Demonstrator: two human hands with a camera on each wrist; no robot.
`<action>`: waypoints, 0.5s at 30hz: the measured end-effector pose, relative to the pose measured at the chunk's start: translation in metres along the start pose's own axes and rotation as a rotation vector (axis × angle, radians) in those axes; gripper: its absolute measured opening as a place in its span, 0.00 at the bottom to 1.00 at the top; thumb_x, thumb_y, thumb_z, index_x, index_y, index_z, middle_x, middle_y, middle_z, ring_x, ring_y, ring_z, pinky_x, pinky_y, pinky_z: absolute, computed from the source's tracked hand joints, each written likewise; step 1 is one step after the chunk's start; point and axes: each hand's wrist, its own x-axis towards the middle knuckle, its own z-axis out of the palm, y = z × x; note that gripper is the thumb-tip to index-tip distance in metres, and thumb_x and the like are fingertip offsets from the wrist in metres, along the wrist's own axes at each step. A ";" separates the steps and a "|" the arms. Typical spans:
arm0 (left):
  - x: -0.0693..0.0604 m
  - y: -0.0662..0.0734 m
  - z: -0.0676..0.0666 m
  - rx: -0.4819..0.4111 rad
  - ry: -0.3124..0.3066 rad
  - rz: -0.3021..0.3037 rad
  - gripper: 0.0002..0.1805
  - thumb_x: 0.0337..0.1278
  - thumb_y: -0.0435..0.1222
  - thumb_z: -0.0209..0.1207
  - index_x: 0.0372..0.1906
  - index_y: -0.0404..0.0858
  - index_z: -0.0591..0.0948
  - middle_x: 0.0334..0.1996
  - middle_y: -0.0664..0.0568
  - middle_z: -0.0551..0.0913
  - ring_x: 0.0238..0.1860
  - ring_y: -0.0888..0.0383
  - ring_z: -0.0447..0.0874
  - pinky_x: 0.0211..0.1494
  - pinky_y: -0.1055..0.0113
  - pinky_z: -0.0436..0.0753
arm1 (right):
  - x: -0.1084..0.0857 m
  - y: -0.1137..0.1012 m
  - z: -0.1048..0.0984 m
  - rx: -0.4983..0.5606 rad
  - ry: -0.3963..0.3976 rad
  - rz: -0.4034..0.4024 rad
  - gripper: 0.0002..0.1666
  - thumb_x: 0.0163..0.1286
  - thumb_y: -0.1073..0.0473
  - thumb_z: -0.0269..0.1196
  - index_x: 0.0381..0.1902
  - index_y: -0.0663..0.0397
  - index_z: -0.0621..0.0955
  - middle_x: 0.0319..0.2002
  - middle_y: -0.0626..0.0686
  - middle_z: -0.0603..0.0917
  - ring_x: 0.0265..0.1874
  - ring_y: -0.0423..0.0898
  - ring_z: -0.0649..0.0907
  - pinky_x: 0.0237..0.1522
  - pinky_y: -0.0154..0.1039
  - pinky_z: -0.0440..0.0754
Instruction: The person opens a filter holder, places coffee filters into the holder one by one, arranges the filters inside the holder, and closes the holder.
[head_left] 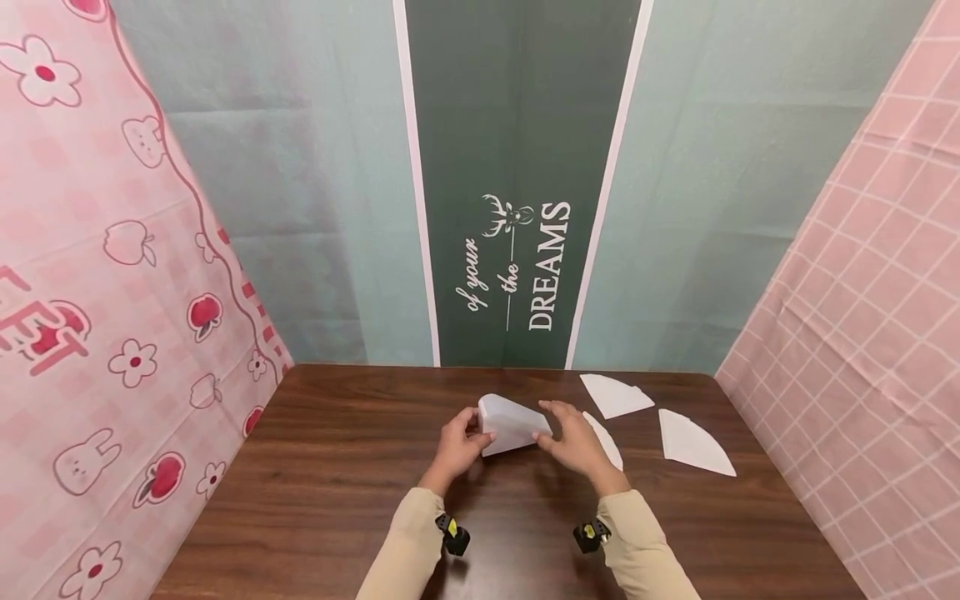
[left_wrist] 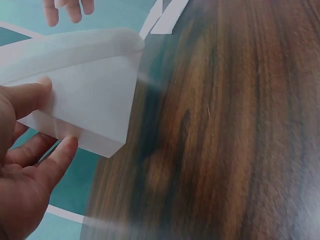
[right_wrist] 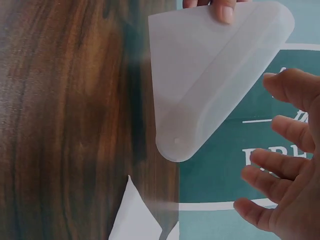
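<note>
In the head view, your left hand (head_left: 459,442) pinches the white wedge (head_left: 513,427) over the bench (head_left: 360,433), near fan-shaped sheets (head_left: 618,395). Left wrist view: your thumb (left_wrist: 30,100) lies on its face. Right wrist view: your right hand (right_wrist: 296,187) is loosely spread, gripping nothing

The table (head_left: 337,467) lies before you, with the back curtain (head_left: 502,108) behind its far edge, the left curtain (head_left: 150,283) along its left side and the right curtain (head_left: 862,333) along its right. Over the table's far half, the folded piece (head_left: 515,425) sits between your left hand (head_left: 459,443), at its left end, and your right hand (head_left: 573,440), just beside its right end. Right of these lie three sheets: the nearest sheet (head_left: 610,443) partly behind your right hand, the back sheet (head_left: 615,395) beyond it, the outer sheet (head_left: 697,443) farthest right.
</note>
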 end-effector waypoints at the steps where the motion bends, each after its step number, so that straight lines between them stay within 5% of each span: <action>1: -0.002 0.000 -0.001 -0.001 -0.007 0.004 0.17 0.50 0.34 0.66 0.46 0.34 0.77 0.38 0.47 0.80 0.41 0.50 0.80 0.41 0.61 0.80 | -0.001 0.000 0.001 0.009 -0.003 -0.006 0.32 0.55 0.59 0.68 0.57 0.63 0.74 0.55 0.66 0.73 0.56 0.61 0.71 0.56 0.57 0.65; 15: -0.018 0.004 -0.014 0.044 -0.071 0.080 0.18 0.49 0.32 0.67 0.46 0.33 0.77 0.37 0.46 0.81 0.38 0.54 0.80 0.39 0.66 0.80 | -0.008 -0.007 0.015 0.036 0.024 -0.073 0.32 0.50 0.59 0.71 0.54 0.60 0.76 0.49 0.61 0.76 0.51 0.59 0.74 0.51 0.54 0.70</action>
